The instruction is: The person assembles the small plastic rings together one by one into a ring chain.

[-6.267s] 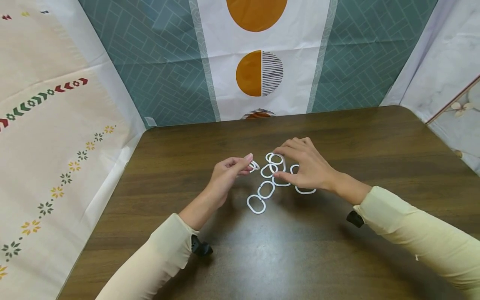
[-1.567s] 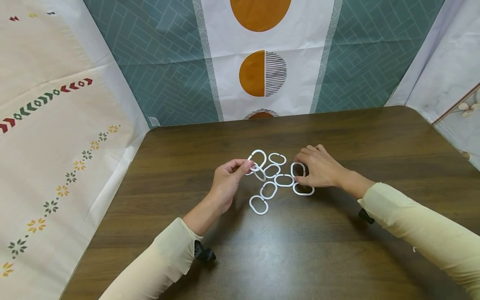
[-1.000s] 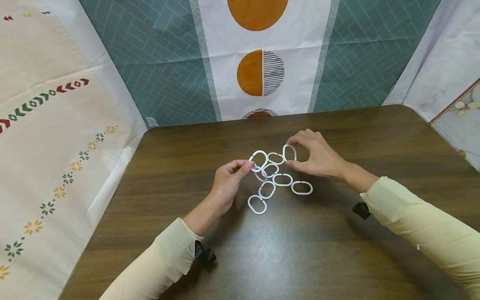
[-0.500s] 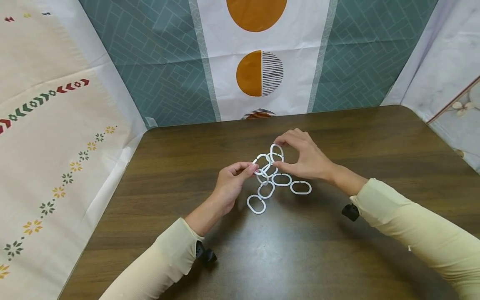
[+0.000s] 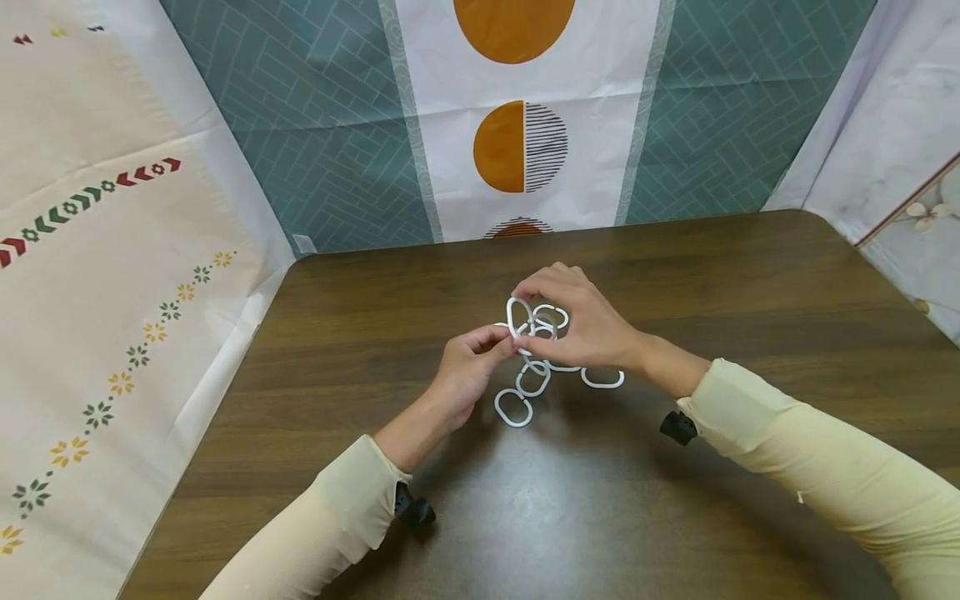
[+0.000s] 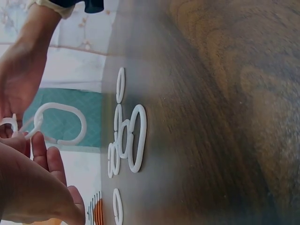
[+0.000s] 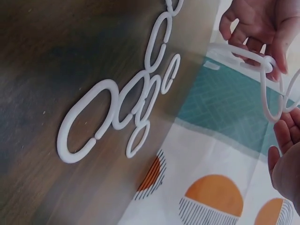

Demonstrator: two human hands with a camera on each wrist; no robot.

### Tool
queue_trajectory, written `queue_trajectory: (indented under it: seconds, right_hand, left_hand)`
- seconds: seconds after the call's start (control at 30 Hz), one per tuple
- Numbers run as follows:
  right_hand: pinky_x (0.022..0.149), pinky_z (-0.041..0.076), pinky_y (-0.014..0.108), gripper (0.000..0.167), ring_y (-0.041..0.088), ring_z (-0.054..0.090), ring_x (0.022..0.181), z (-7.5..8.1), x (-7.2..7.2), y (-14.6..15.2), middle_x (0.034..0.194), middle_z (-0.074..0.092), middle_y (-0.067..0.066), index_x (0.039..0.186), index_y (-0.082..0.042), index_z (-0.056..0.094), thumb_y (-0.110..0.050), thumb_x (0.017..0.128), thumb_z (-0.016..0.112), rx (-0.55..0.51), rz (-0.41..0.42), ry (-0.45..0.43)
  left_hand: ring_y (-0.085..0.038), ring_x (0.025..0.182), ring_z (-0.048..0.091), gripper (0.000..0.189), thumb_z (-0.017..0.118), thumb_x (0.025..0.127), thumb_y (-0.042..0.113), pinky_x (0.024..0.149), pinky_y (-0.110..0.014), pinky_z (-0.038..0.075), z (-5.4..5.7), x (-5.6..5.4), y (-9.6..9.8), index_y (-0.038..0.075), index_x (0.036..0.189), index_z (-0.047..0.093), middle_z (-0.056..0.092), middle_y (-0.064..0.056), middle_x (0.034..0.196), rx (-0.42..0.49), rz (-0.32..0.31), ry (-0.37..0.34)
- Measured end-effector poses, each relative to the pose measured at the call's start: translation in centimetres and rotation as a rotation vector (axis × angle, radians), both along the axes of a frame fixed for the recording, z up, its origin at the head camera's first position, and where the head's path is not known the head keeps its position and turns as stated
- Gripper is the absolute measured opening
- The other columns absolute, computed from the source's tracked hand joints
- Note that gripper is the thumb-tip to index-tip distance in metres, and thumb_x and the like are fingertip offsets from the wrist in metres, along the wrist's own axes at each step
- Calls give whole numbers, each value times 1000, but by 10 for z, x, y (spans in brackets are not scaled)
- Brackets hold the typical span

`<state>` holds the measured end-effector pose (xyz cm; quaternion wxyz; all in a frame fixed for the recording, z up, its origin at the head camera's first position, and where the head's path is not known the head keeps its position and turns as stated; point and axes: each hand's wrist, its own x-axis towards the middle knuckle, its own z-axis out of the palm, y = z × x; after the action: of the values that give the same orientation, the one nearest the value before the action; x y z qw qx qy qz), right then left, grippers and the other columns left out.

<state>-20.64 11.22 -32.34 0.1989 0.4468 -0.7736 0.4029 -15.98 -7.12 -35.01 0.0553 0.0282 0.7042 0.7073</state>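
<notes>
Head view, centre of the frame: pinching linked white rings point(image 6: 84, 125) between fingers point(image 5: 482, 336) of the left hand point(image 5: 465, 371), and a further white ring point(image 5: 510, 317) between fingers of the right hand point(image 5: 588, 323), just beside. On the table point(image 5: 562, 517), below and right of centre, showing more white rings point(image 5: 516, 426), some touching.

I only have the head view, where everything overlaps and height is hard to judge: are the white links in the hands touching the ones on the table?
Observer: No. The left wrist view shows the hanging held link clear of the table.
Operator: Is anything hidden by the left hand?
Observer: Seemingly, yes: the right wrist view shows a lone link on the table, apart from the other links.
</notes>
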Motion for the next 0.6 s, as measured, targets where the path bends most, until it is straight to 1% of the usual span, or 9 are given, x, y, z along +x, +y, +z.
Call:
queue_trajectory:
  seconds: [0.1, 0.23, 0.4, 0.5, 0.6]
  right_hand:
    - [80, 32, 37, 45, 13, 49, 90, 0, 1, -4, 97, 64, -3, 106, -7, 65, -20, 67, 85, -14, 27, 4]
    - [78, 31, 36, 45, 12, 48, 91, -2, 2, -6, 97, 63, -4, 105, -6, 66, -21, 67, 86, -17, 41, 2]
    - [78, 31, 36, 46, 16, 50, 90, -3, 1, -7, 97, 62, -4, 106, -8, 65, -22, 67, 86, -12, 40, 11]
    - [78, 31, 37, 46, 19, 50, 89, -4, 1, -8, 96, 62, -4, 105, -8, 65, -22, 67, 86, -11, 42, 13]
    - [78, 31, 37, 45, 19, 50, 89, -7, 1, -7, 96, 62, -3, 106, -7, 65, -21, 68, 85, -2, 42, 4]
  left_hand:
    - [-11, 84, 61, 18, 67, 89, 6, 92, -36, 46, -1, 1, -1, -6, 103, 68, 66, 3, 84, -5, -12, 3]
    - [-11, 86, 60, 19, 67, 89, 6, 86, -29, 45, -3, 1, -3, -6, 103, 69, 68, 2, 86, -18, -4, 15]
    - [-10, 88, 60, 19, 68, 88, 5, 86, -28, 44, -5, 1, -4, -5, 103, 71, 70, 1, 88, -21, 6, 25]
    - [-11, 91, 61, 19, 67, 89, 5, 89, -30, 44, -4, 1, -5, -5, 105, 71, 72, -4, 93, -18, 5, 26]
    - [-12, 94, 62, 20, 66, 90, 5, 92, -31, 44, -2, 0, -6, -6, 106, 70, 72, -12, 101, -4, 14, 25]
